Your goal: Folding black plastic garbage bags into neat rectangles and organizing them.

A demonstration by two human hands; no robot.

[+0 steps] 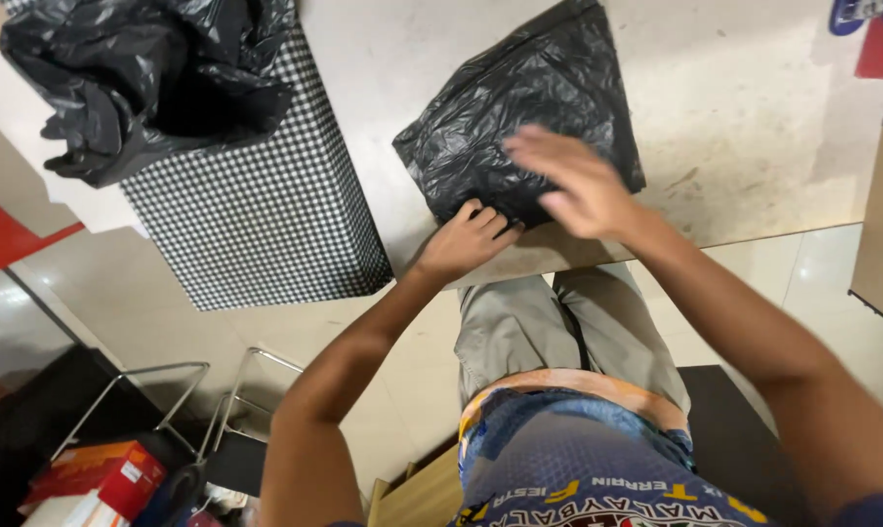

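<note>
Both hands are working on a black bag lying flat on the table.

I am pressing my right hand down on the bag's near part, fingers spread and blurred. My left hand is sitting at the bag's near edge by the table's rim, fingers curled and pinching the plastic. Well apart to the left, a checkered box is holding another crumpled black bag.
</note>
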